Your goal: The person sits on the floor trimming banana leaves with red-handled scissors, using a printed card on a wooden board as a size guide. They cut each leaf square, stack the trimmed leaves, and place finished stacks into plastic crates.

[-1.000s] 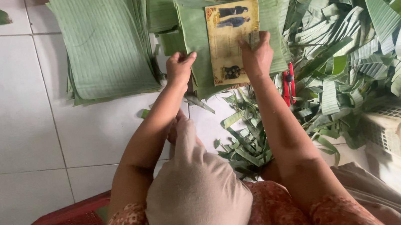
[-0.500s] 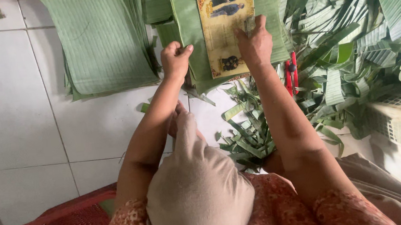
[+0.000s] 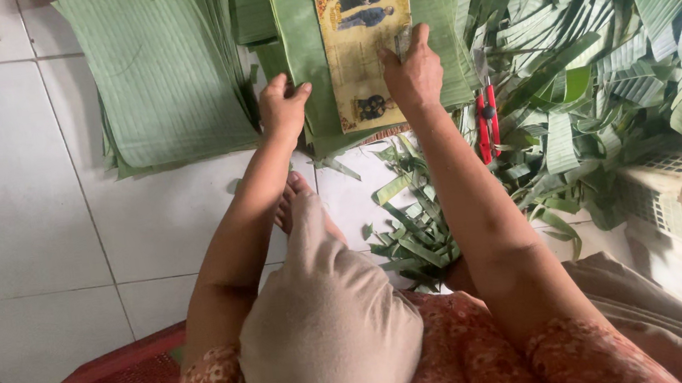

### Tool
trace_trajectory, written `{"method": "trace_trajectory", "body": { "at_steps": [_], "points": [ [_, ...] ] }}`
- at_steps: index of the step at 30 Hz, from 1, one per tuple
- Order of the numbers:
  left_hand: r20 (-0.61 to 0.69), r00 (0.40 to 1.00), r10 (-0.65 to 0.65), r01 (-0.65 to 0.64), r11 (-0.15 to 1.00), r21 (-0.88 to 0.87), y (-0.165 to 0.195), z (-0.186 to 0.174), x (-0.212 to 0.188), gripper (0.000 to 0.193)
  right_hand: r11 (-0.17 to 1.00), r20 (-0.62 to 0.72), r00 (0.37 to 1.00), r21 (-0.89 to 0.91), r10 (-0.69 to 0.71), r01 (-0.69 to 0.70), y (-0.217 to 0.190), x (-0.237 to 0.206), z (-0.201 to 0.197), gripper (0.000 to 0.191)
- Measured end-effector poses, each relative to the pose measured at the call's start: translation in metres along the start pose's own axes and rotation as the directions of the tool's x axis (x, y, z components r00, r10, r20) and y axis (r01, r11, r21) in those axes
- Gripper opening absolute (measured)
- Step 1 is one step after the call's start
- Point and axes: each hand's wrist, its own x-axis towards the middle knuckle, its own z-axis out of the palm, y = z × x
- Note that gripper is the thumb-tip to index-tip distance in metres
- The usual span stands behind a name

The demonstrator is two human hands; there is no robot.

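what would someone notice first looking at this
A yellow card lies on a stack of green leaves at top centre, the left hand on the stack's edge and the right hand pressing the card. Right of them, red scissors lie beside a heap of leaf strips.

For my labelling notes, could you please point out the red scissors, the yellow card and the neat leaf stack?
red scissors (image 3: 485, 119): head view, on the handles.
yellow card (image 3: 359, 48): head view, on its bare middle.
neat leaf stack (image 3: 157, 75): head view, on the top leaf.

White tiled floor (image 3: 26, 210), grey grout lines, soft daylight
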Motion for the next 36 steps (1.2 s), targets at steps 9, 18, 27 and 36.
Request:
{"method": "trace_trajectory", "body": {
  "at_steps": [9, 18, 27, 36],
  "points": [
    [0.422, 0.771, 0.476, -0.633, 0.643, 0.431, 0.079, 0.03, -0.02, 0.113, 0.992, 0.054, 0.992, -0.053, 0.113, -0.11, -0.009, 0.004, 0.002, 0.046],
    [0.557, 0.806, 0.201, -0.543, 0.627, 0.558, 0.081, 0.055, -0.014, 0.113, 0.938, 0.3, 0.951, -0.344, 0.07, 0.039, -0.012, 0.018, -0.033, 0.049],
    [0.602, 0.792, 0.098, -0.525, 0.612, 0.591, 0.087, 0.052, -0.015, 0.112, 0.955, -0.082, 0.994, -0.283, 0.071, -0.092, 0.135, -0.066, -0.086, 0.042],
    [0.648, 0.762, -0.025, -0.514, 0.584, 0.628, 0.111, 0.049, -0.01, 0.112, 0.979, -0.157, 0.979, -0.135, 0.131, -0.152, 0.143, -0.062, -0.087, 0.038]
  ]
}}
